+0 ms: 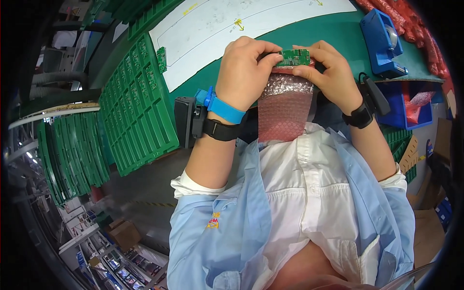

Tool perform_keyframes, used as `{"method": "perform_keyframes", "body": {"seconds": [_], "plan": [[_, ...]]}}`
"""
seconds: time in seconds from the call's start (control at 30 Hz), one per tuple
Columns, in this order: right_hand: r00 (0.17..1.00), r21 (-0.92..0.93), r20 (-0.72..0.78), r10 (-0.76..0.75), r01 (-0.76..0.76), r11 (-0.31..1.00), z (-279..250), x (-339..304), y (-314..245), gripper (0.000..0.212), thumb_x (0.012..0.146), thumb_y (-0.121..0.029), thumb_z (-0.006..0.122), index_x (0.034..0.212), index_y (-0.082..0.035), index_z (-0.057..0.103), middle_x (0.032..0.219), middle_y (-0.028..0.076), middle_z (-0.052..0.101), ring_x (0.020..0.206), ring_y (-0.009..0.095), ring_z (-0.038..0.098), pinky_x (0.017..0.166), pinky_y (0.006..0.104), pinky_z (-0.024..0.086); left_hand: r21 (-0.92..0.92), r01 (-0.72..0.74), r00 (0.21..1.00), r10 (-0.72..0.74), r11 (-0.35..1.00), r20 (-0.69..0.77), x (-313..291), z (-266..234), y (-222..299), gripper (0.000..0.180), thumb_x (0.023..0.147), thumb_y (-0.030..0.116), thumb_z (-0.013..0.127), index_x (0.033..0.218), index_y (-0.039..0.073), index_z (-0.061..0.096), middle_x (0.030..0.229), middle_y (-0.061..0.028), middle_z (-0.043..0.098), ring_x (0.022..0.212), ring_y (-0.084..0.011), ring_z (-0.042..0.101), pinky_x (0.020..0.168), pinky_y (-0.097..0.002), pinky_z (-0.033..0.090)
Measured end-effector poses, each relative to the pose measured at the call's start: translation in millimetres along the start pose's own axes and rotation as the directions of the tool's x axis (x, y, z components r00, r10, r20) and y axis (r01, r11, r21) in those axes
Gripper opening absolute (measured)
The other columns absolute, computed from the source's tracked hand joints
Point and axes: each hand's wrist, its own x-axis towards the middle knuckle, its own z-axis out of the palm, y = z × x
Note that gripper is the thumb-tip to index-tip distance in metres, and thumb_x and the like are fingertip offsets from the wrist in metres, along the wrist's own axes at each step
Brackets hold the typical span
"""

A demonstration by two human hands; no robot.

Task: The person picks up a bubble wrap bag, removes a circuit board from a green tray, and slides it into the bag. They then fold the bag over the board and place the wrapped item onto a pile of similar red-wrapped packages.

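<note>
Light-blue coat (232,227) and white shirt sit closest to us, forearms rising from them to both hands over the green tabletop (333,38). Left hand (244,65) and right hand (328,72) meet at a small green circuit board (294,57), each pinching one end of it by the edges, fingers (263,48) curled tight; the board sits at the mouth of a pink bubble-wrap bag (285,108) hanging below it. We judge the board light, stiff and fragile, best held by its bare edges, off the components. The bag looks soft, limp and a bit slippery, so grip it near the opening. Green slotted trays (140,106) lie left, blue tape dispenser (382,41) right.
</note>
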Motion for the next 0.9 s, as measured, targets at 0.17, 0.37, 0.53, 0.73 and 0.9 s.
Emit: {"method": "perform_keyframes", "body": {"seconds": [0.17, 0.37, 0.53, 0.73, 0.9], "plan": [[1.0, -0.039, -0.01, 0.002, -0.003, 0.999, -1.8, 1.0, -3.3, 0.04, 0.078, -0.017, 0.081, 0.114, -0.004, 0.069, 0.081, 0.003, 0.052, 0.075, 0.015, 0.049, 0.069, 0.0266, 0.043, 0.182, -0.154, 0.98, 0.173, 0.971, -0.096, 0.2, 3.2, -7.6, 0.017, 0.082, 0.014, 0.074, 0.097, 0.006, 0.073, 0.09, -0.0059, 0.065, 0.081, -0.0159, 0.06, 0.075, -0.0273, 0.049], [1.0, -0.002, -0.002, -0.009, 0.009, 1.0, -3.4, 0.2, -3.0, 0.037, 0.08, -0.016, 0.078, 0.114, -0.003, 0.068, 0.087, 0.004, 0.057, 0.081, 0.015, 0.054, 0.075, 0.0269, 0.045, -0.1, -0.054, 0.989, 0.067, 0.994, 0.133, 0.4, -4.1, -9.1, 0.034, 0.076, 0.018, 0.08, 0.107, 0.007, 0.071, 0.093, -0.0045, 0.065, 0.083, -0.0158, 0.06, 0.075, -0.0268, 0.049], [0.993, 0.039, -0.077, -0.094, 0.097, 0.995, -0.1, 3.4, -0.6, 0.03, 0.082, -0.013, 0.076, 0.109, -0.002, 0.069, 0.095, 0.005, 0.06, 0.088, 0.015, 0.057, 0.078, 0.0277, 0.046, -0.142, -0.04, 0.987, 0.062, 0.989, 0.15, -2.5, -2.8, -20.9, 0.041, 0.074, 0.02, 0.083, 0.111, 0.006, 0.069, 0.093, -0.0042, 0.066, 0.083, -0.016, 0.061, 0.075, -0.0275, 0.05], [0.992, 0.187, -0.067, -0.104, 0.115, 0.976, -15.7, 7.4, -3.5, 0.024, 0.084, -0.01, 0.072, 0.108, -0.005, 0.071, 0.096, 0.007, 0.062, 0.09, 0.018, 0.06, 0.078, 0.0295, 0.048, -0.131, -0.143, 0.984, 0.155, 0.981, 0.088, -0.4, 2.7, -31.0, 0.041, 0.074, 0.02, 0.083, 0.11, 0.007, 0.07, 0.096, -0.0048, 0.067, 0.085, -0.0176, 0.062, 0.078, -0.0299, 0.051], [0.928, -0.274, 0.056, -0.368, 0.368, 0.888, -22.6, 9.7, -8.7, 0.027, 0.084, -0.004, 0.069, 0.111, -0.006, 0.071, 0.104, 0.009, 0.064, 0.094, 0.025, 0.061, 0.083, 0.033, 0.05, -0.136, -0.129, 0.984, 0.143, 0.982, 0.103, 2.0, 4.7, -37.1, 0.04, 0.073, 0.02, 0.083, 0.108, 0.007, 0.07, 0.098, -0.0066, 0.067, 0.087, -0.0192, 0.063, 0.08, -0.0299, 0.05]]}}
